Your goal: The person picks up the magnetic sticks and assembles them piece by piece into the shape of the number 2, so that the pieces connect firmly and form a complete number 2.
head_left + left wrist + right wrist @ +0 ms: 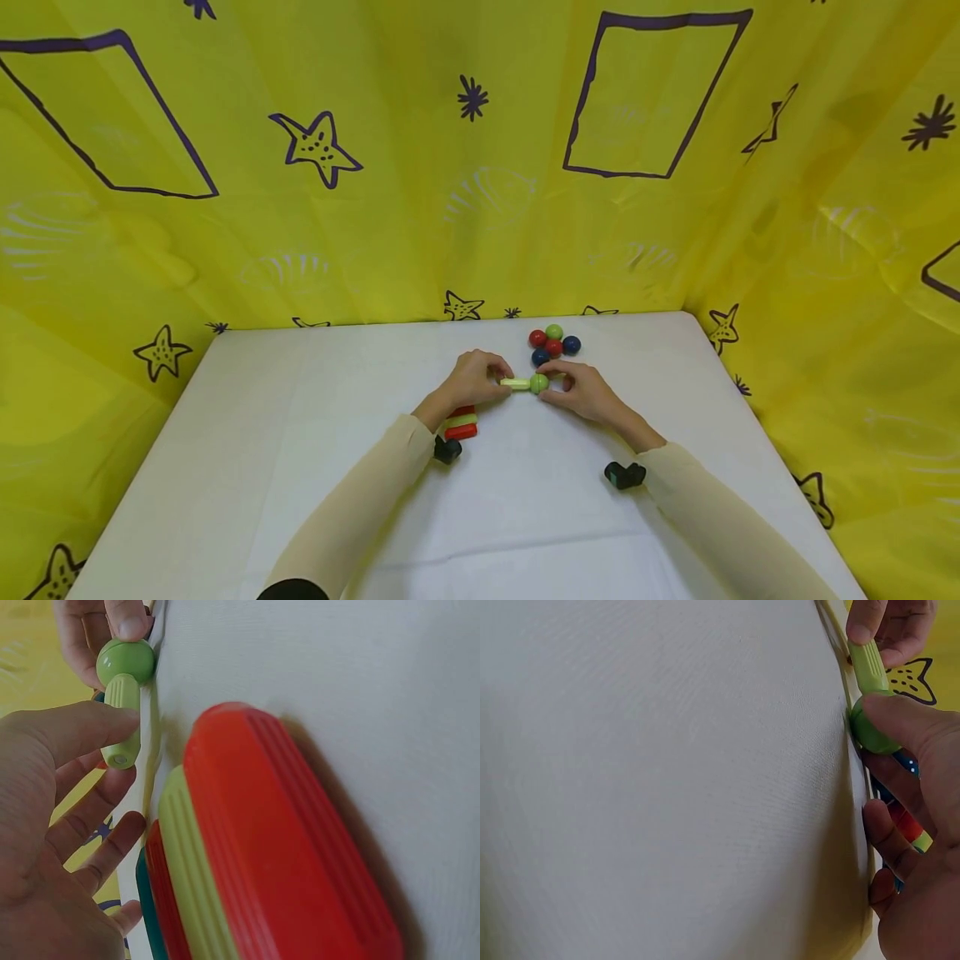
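Between thumb and finger, my left hand (471, 379) pinches a pale green ridged rod (516, 384). A green ball (538, 383) sits against the rod's right end, and my right hand (587, 392) pinches it between thumb and fingers. Rod and ball are in line and touching; whether they are joined inside cannot be seen. Under my left wrist lie more ridged rods: a red one (285, 847), a pale green one (196, 870), a darker red one (166, 892) and a teal one (148, 907), side by side.
Just beyond my right hand is a cluster of several balls, among them red (537, 338), light green (553, 332) and dark blue (572, 345). A white cloth covers the table (300, 433). Yellow patterned curtains (405, 167) hang behind and at the sides.
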A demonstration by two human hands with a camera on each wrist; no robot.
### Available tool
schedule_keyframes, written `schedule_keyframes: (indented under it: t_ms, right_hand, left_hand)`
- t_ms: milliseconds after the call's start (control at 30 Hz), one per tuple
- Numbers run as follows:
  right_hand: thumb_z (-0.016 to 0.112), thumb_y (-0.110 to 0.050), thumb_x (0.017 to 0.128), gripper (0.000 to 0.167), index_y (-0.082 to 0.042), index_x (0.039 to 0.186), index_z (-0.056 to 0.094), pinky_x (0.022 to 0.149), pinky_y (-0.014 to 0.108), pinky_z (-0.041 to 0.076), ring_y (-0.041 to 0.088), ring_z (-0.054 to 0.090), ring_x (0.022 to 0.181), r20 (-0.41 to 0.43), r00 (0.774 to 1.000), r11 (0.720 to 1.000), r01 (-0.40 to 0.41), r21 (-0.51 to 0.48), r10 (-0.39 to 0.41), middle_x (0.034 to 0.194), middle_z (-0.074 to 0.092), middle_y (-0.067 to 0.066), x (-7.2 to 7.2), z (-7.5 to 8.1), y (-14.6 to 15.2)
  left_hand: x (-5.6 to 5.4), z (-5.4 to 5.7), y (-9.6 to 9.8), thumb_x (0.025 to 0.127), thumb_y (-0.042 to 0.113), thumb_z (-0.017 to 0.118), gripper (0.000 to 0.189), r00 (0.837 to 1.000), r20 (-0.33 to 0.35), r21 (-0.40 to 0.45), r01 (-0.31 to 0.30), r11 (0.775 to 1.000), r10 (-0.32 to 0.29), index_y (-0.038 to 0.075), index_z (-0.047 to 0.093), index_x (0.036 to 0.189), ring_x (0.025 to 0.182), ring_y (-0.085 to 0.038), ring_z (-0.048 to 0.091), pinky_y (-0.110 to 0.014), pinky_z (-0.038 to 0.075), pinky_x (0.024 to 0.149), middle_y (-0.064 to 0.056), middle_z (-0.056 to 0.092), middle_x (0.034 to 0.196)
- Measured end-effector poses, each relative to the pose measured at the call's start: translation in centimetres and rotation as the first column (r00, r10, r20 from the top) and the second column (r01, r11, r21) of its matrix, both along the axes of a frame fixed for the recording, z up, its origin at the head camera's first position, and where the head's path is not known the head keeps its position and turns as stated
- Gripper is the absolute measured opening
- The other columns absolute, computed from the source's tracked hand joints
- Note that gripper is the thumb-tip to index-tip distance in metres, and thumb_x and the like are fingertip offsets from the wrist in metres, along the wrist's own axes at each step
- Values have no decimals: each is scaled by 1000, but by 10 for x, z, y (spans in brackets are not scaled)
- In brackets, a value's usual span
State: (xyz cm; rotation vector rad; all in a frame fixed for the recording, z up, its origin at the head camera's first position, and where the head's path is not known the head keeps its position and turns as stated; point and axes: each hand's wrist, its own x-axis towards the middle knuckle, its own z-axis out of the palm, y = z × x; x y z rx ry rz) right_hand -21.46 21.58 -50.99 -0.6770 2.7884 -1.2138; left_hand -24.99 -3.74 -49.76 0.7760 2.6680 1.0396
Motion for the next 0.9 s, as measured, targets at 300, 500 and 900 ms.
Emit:
schedule_keyframes:
  t_ms: [300, 500, 900]
  right_hand:
    - [83, -19, 88, 35, -13, 122, 73, 64, 27, 42, 14, 51, 71, -4, 1000, 1000, 10, 24, -10, 109, 71, 3, 4, 1, 5]
    - [82, -17, 88, 37, -12, 124, 72, 63, 27, 42, 15, 51, 71, 2, 1000, 1000, 1, 19, -1, 113, 72, 5, 5, 2, 12]
    - [82, -17, 89, 38, -11, 125, 72, 62, 26, 43, 13, 52, 69, 8, 1000, 1000, -3, 8, 3, 114, 73, 5, 4, 2, 16]
  left_hand:
    - [-2, 0, 4, 88, 20, 80, 21, 1000, -7, 9, 23, 1000, -23, 13, 78, 107, 85, -14, 58, -31, 45, 83, 5, 68, 85]
    - [-11, 3, 14, 91, 24, 76, 26, 999, -42, 62, -24, 998, 27, 12, 76, 114, 95, -19, 64, -36, 49, 89, -1, 74, 98]
    - [-18, 9, 52, 90, 50, 75, 41, 975, -55, -87, -220, 972, 216, 16, 74, 112, 96, -22, 65, -49, 37, 99, 3, 75, 95]
